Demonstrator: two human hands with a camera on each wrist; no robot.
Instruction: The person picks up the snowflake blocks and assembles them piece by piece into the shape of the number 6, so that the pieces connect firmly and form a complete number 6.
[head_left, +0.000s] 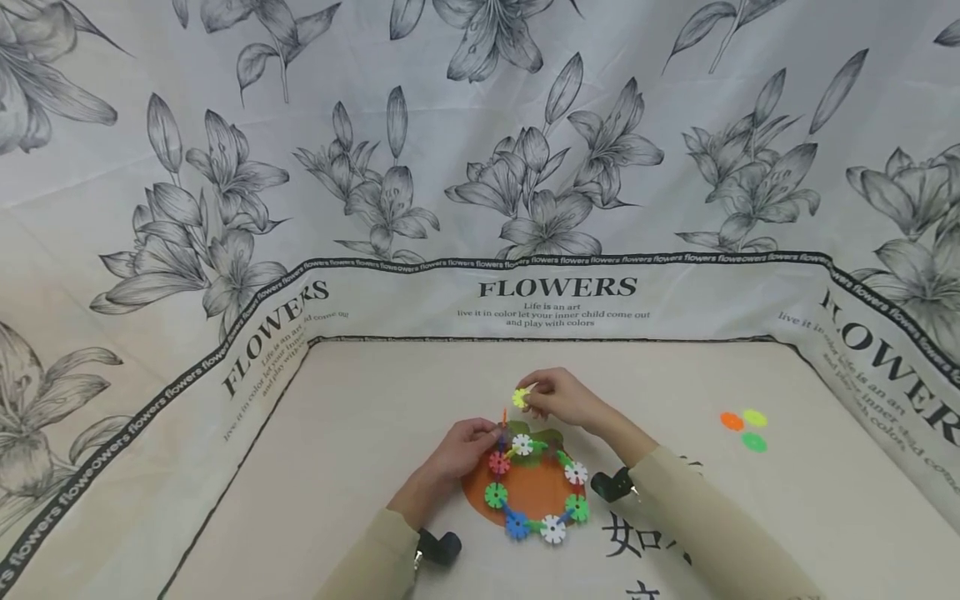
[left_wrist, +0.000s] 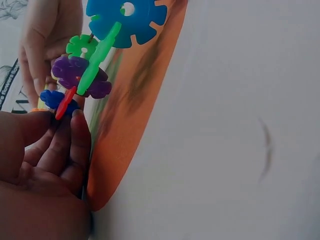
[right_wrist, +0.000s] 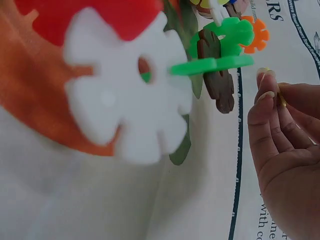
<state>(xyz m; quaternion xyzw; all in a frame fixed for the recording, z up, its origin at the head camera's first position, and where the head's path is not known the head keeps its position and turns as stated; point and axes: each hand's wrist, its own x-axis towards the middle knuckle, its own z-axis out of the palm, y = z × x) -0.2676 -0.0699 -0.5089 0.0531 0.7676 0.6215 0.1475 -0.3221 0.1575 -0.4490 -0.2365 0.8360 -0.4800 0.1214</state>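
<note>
Notched plastic snowflake discs, slotted together, form a many-coloured ring point(head_left: 553, 528). My left hand point(head_left: 459, 450) pinches its upper left part; in the left wrist view the fingertips are at a dark blue disc point(left_wrist: 50, 98) and a red disc point(left_wrist: 65, 103). An orange disc point(head_left: 505, 415) sticks up beside those fingers. Just above the ring, my right hand point(head_left: 562, 396) pinches a single yellow disc point(head_left: 520, 397) between thumb and fingertips. The right wrist view shows only a thin edge of that disc, with a large white disc point(right_wrist: 130, 95) of the ring nearer the camera.
Three loose discs lie on the right of the table: orange point(head_left: 732, 422), yellow point(head_left: 754, 417) and green point(head_left: 754, 442). Beneath the ring the pale tablecloth point(head_left: 375, 400) bears a printed orange fruit. A flower-printed curtain point(head_left: 558, 300) stands around the back and sides.
</note>
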